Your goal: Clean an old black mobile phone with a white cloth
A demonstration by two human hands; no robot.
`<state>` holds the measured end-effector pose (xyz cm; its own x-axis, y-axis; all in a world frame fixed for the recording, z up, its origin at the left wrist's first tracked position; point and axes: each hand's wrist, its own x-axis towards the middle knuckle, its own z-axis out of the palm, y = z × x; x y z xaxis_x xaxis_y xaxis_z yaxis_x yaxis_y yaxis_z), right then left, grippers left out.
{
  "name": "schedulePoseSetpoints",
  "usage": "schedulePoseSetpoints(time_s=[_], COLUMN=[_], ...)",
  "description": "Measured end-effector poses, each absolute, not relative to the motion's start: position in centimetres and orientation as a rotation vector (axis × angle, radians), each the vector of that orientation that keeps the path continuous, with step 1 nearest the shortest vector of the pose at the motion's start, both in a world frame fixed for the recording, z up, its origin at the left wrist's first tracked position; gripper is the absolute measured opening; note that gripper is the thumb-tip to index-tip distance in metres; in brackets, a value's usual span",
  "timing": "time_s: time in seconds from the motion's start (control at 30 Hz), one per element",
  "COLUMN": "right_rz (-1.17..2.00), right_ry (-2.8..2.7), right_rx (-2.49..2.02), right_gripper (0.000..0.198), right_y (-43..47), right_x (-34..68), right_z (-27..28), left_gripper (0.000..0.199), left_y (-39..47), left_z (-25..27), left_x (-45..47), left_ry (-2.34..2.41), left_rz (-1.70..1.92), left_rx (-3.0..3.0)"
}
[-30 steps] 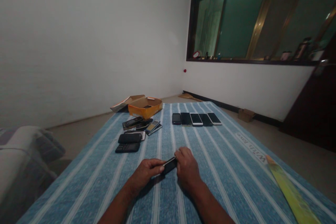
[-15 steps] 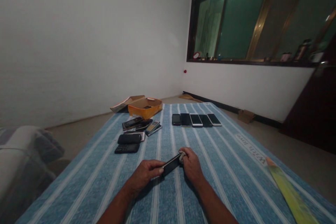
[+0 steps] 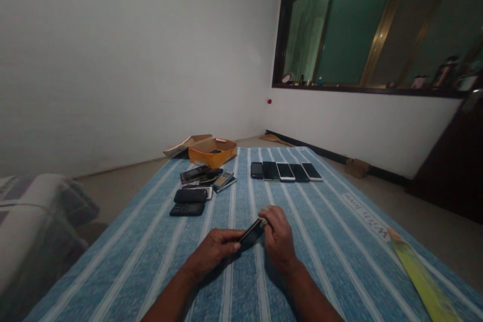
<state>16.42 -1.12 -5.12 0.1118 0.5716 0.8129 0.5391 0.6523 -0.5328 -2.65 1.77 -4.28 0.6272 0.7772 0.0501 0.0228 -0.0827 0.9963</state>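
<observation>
A dark phone [image 3: 252, 234] is tilted above the striped cloth [image 3: 241, 297]. My left hand [image 3: 214, 251] grips its near-left end between thumb and fingers. At the far-right end, my right hand [image 3: 278, 236] is closed around a small crumpled pale cloth [image 3: 263, 222] pressed against the phone's edge. Beyond my hands several phones [image 3: 287, 171] lie side by side in a row. To the left, a loose group of older phones [image 3: 192, 195] includes a black keypad phone [image 3: 187, 209].
An open orange box [image 3: 213, 155] with its lid [image 3: 188, 146] stands at the far left of the table. A yellow-green strip [image 3: 422, 276] lies along the right edge. Left of the table is a bundle covered in pale fabric [image 3: 37, 241]. A small carton [image 3: 356, 167] sits on the floor.
My right hand has turned a little around the phone's far end, and the phone has tilted more steeply. The whole view has shifted slightly.
</observation>
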Motion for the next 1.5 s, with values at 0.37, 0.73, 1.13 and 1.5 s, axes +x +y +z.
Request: schedulePoseSetpoints(time_s=[0.37, 0.73, 1.13, 1.5], right_rz=[-0.314, -0.390, -0.354, -0.475], right_ry=[-1.868, -1.777, -1.748, -1.843], right_rx=[-0.859, -0.900, -0.899, -0.768], right_gripper=[0.023, 0.024, 0.026, 0.027], right_y=[-3.7, -2.9, -3.0, -3.1], right_x=[13.3, 12.2, 14.5, 15.1], right_z=[-3.8, -4.5, -5.2, -5.3], left_gripper=[0.042, 0.056, 0.064, 0.057], left_y=[0.9, 0.5, -0.4, -1.5], left_z=[-4.1, -5.0, -5.0, -5.6], left_x=[-2.9, -2.6, -1.0, -0.1], left_ry=[0.631, 0.801, 0.984, 0.862], left_rz=[0.790, 0.971, 1.009, 1.056], left_rx=[1.449, 1.333, 1.475, 1.325])
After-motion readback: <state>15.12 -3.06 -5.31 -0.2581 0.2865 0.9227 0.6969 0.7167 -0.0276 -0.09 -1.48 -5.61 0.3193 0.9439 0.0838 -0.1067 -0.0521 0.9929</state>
